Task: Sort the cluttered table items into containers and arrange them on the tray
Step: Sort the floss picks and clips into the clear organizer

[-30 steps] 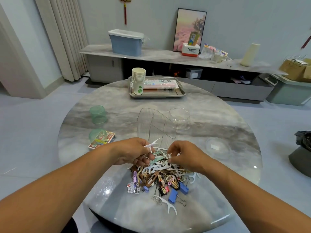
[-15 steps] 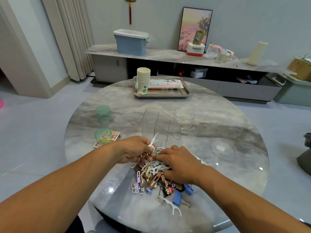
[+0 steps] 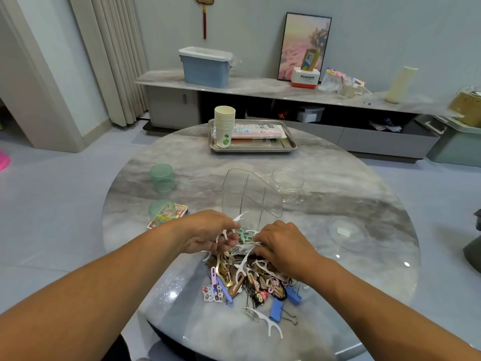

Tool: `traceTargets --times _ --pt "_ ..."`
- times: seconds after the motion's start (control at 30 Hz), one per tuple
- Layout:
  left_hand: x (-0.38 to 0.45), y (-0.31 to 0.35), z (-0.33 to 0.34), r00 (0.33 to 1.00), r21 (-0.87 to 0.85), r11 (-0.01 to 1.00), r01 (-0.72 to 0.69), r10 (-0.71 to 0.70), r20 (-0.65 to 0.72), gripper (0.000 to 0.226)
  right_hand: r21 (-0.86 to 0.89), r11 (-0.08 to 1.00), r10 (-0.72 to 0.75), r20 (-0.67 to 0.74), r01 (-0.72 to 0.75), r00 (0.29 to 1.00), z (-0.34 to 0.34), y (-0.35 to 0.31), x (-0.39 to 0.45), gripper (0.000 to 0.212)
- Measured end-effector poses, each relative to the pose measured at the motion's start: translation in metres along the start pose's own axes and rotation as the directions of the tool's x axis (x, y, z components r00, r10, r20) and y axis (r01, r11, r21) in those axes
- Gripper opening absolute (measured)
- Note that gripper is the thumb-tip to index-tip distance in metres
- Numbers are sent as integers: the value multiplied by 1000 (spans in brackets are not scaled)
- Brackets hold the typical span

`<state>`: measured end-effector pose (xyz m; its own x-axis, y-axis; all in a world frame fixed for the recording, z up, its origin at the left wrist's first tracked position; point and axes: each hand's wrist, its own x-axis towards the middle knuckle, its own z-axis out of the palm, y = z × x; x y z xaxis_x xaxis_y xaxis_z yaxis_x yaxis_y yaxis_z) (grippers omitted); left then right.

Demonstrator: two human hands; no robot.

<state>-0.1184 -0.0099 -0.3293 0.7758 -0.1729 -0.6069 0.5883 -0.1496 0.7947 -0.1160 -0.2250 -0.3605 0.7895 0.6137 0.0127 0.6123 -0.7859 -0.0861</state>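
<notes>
A mixed pile of white floss picks, hair clips and blue binder clips lies on the round marble table. My left hand holds a bunch of white floss picks at the pile's far left edge. My right hand rests palm down on the pile's far side, its fingers curled into the picks. A clear ribbed divided container stands just beyond both hands. The steel tray sits at the table's far side, holding a paper cup stack and a pink packet.
Left of the hands are a green cup, a tipped green cup and a card box. A clear round jar and a clear lid lie to the right. One floss pick lies apart near the front edge.
My right hand moved left from the pile's right side to its far middle, close to my left hand. My left hand keeps its floss picks. The camera shifted.
</notes>
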Motion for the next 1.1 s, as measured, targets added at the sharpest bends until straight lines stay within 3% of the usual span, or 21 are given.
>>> traceTargets --times 0.2,0.4,0.7,0.77,0.87,1.0,1.1 --pt "-1 3 -2 1000 -37 999 9 -9 -7 38 316 936 139 78 -156 987 -17 11 -4 28" --pt "-4 7 1 1000 -55 998 0 0 -1 47 614 744 214 151 -261 965 -35 25 -11 23" --pt "-6 8 2 997 -188 982 22 -8 71 69 685 687 229 110 -241 967 -41 34 -15 24" --pt "-7 9 2 994 -203 978 48 -26 107 73 602 784 186 5 -151 983 -42 31 -15 20" --pt "-8 9 4 986 -214 973 89 -56 157 78 337 941 18 -178 44 984 -43 22 -15 22" --pt "-10 7 9 969 -227 966 127 -72 238 82 -44 969 -243 -350 244 905 -39 9 -13 26" --pt "-11 7 11 942 -260 956 136 -43 333 85 -223 942 -319 -357 252 878 -30 4 -10 36"
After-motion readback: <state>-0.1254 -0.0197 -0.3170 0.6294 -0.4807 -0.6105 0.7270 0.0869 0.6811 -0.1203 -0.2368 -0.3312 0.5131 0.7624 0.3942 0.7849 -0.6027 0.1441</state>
